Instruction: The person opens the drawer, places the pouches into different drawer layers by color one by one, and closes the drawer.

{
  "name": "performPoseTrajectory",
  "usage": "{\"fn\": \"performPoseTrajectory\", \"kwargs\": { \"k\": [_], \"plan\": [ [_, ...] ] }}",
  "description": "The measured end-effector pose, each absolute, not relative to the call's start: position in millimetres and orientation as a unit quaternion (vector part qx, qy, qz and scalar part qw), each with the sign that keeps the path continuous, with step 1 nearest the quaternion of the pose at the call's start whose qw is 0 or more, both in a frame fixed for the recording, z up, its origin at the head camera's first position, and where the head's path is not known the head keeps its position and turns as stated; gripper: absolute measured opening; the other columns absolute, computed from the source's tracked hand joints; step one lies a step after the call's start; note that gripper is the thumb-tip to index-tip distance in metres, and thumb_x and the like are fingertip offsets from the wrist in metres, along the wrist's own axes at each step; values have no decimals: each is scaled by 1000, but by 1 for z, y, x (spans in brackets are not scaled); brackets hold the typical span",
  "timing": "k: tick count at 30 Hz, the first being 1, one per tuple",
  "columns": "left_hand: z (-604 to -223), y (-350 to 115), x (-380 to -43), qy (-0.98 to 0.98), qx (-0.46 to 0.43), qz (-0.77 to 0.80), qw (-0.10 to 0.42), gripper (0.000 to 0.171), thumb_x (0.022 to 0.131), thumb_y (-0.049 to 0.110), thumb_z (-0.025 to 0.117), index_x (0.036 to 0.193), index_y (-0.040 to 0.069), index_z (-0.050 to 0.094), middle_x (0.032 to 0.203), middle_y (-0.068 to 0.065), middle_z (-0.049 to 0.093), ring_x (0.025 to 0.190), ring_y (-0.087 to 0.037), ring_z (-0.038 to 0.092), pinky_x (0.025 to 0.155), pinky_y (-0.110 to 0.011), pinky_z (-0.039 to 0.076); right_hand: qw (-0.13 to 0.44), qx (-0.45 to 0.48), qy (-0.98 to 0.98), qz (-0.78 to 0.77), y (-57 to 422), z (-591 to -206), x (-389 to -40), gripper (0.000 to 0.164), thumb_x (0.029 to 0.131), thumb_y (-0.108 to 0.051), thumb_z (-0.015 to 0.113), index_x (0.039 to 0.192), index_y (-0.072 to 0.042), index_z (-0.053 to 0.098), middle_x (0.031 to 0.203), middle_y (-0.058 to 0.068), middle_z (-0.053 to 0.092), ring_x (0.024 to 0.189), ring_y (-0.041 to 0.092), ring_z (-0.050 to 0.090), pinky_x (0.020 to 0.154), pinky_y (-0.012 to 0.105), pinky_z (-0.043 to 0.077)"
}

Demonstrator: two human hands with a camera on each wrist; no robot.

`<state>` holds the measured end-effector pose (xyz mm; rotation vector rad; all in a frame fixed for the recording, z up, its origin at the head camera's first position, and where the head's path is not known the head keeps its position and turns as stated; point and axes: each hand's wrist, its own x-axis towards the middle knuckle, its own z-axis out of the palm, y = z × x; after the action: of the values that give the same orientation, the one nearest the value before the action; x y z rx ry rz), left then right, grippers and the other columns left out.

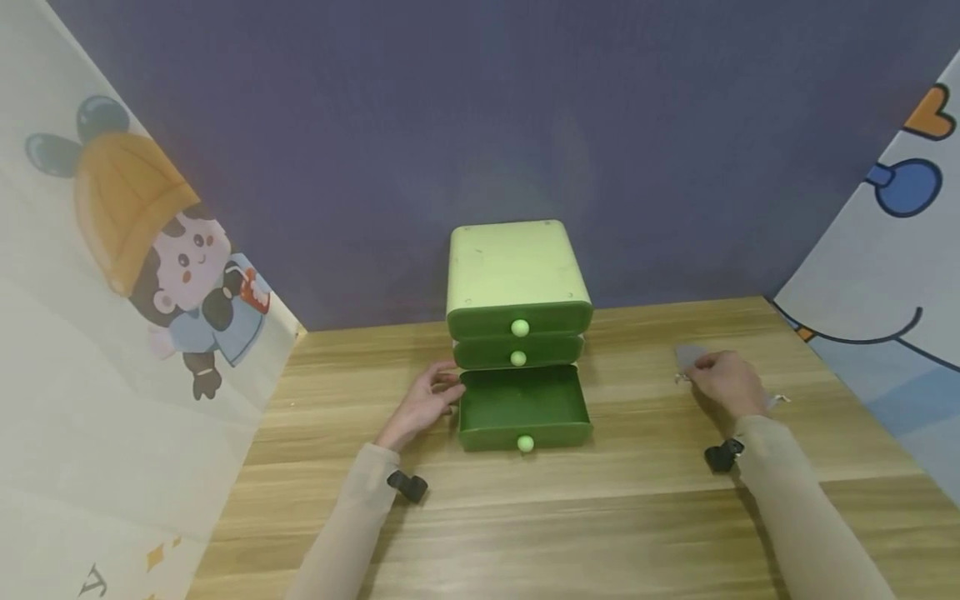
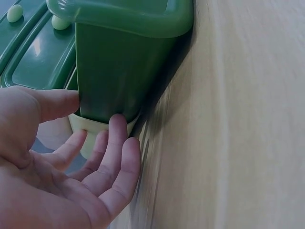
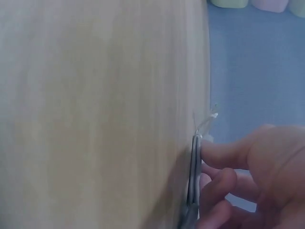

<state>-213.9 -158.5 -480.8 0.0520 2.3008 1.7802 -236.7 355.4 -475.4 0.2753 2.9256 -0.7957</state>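
The green three-drawer organiser [image 1: 517, 333] stands at the back centre of the wooden table [image 1: 600, 517], against the dark wall. Its bottom drawer [image 1: 522, 408] is pulled out; the two upper drawers are closed. The left hand [image 1: 424, 406] rests open beside the drawer's left wall, fingertips [image 2: 117, 125] touching the cabinet side. Well apart to the right, the right hand [image 1: 726, 382] pinches a flat grey pouch [image 1: 690, 357] with a white string, lying on the table.
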Motion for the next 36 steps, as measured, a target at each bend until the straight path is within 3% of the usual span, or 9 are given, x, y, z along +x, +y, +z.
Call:
{"fn": "performPoseTrajectory", "kwargs": {
  "k": [7, 16, 25, 36],
  "plan": [
    [-482, -158, -214, 786, 16, 608, 110, 58, 103, 11, 67, 157, 4, 45, 148, -27, 55, 128, -40, 63, 89, -36, 64, 37, 99, 954, -282, 355, -478, -235, 50, 104, -38, 62, 132, 2, 69, 144, 37, 58, 127, 59, 56, 99, 70, 50],
    [-478, -156, -211, 797, 17, 595, 103, 58, 102, 12, 68, 156, 4, 47, 148, -26, 57, 137, -43, 58, 88, -34, 63, 23, 95, 951, -294, 359, -487, -236, 47, 105, -33, 59, 131, 5, 69, 140, 36, 62, 125, 59, 58, 100, 71, 49],
    [-478, -156, -211, 795, 16, 597, 105, 57, 102, 12, 68, 155, 4, 47, 147, -26, 57, 135, -41, 59, 88, -35, 62, -1, 74, 944, -320, 358, -491, -232, 48, 108, -32, 58, 131, 9, 68, 136, 37, 64, 124, 57, 59, 99, 69, 51],
    [-481, -159, -213, 794, 20, 598, 108, 58, 102, 13, 68, 155, 3, 47, 147, -26, 57, 133, -41, 60, 86, -34, 62, -30, 59, 944, -323, 355, -491, -229, 53, 107, -41, 60, 127, 7, 71, 131, 35, 68, 121, 57, 61, 98, 68, 51]
  ]
}}
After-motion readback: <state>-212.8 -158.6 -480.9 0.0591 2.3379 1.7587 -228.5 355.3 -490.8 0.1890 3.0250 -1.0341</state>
